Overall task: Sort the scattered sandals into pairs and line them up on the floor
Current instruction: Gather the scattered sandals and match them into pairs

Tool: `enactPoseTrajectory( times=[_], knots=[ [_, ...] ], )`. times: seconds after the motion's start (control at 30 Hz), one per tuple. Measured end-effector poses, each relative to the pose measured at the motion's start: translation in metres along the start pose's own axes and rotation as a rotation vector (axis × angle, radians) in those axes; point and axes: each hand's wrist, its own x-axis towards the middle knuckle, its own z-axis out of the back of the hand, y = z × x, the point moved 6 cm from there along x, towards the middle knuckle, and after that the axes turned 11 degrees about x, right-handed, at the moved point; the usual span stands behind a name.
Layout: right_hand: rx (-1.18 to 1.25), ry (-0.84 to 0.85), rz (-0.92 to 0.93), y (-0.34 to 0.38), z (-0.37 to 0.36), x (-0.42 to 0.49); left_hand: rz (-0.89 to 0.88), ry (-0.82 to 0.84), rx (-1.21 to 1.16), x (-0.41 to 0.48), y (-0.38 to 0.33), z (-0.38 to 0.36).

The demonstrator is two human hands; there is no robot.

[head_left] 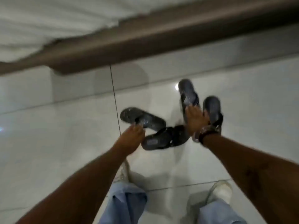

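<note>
Dark rubber sandals lie scattered on a glossy pale tiled floor [64,120] as a person in light blue jeans [127,202] and white shoes bends over them, both bare arms stretched out. The left hand [132,136] reaches down to the sandal at left [142,118], its fingers curled at the strap, though blur hides whether they have closed on it. The right hand [196,120], with a wristwatch [203,135] on its wrist, is spread flat with fingers extended over the far sandal [188,94], which it appears to press or push, not grip. A third sandal [212,109] sits just right of that hand, partly hidden behind the wrist, and a strapped sandal [165,139] lies near, between the two hands, its toe end touching or overlapping the left one. The likely hazards are a mismatch, since all four look alike in this dim, smeared view, and a slide: the polished tile could let a pushed sandal skate out of line. Lifting the left sandal may also drag the strapped one along if the two are tangled.
</note>
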Motion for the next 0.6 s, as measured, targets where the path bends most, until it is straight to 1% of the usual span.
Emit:
enactPoseTrajectory(
  times=[0.03, 0.07, 0.1, 0.13, 0.2, 0.27, 0.3, 0.37, 0.43, 0.5, 0.57, 0.6],
  knots=[
    [0.002, -0.033, -0.043, -0.007, -0.011, 0.022, -0.003, -0.02, 0.038, 0.024, 0.006, -0.023],
    [0.022, -0.056, -0.072, -0.013, -0.027, 0.045, -0.019, 0.009, 0.023, 0.039, 0.01, -0.043],
    [0.021, -0.068, -0.105, -0.018, -0.044, 0.069, -0.07, -0.007, 0.03, 0.055, 0.011, -0.069],
    [0.044, -0.087, -0.139, -0.022, -0.054, 0.085, -0.113, -0.028, 0.109, 0.068, 0.015, -0.081],
    [0.029, -0.218, -0.159, -0.028, -0.072, 0.1, -0.229, -0.009, 0.19, 0.077, 0.002, -0.11],
    [-0.002, -0.367, -0.138, -0.026, -0.071, 0.104, -0.24, -0.027, 0.225, 0.079, 0.004, -0.124],
    [0.003, -0.424, -0.153, -0.027, -0.064, 0.108, -0.189, -0.051, 0.192, 0.08, 0.011, -0.126],
    [0.042, -0.452, -0.197, -0.029, -0.053, 0.115, -0.08, -0.056, 0.058, 0.078, 0.028, -0.128],
    [-0.001, -0.407, -0.219, -0.023, -0.045, 0.122, 0.0, -0.027, -0.009, 0.073, 0.043, -0.131],
    [-0.064, -0.384, -0.179, -0.004, -0.034, 0.13, 0.126, 0.041, -0.082, 0.066, 0.058, -0.139],
    [-0.01, -0.394, -0.123, 0.02, -0.026, 0.139, 0.385, 0.165, -0.225, 0.059, 0.077, -0.156],
    [0.038, -0.394, -0.103, 0.035, -0.025, 0.143, 0.529, 0.193, -0.319, 0.053, 0.087, -0.165]
  ],
)
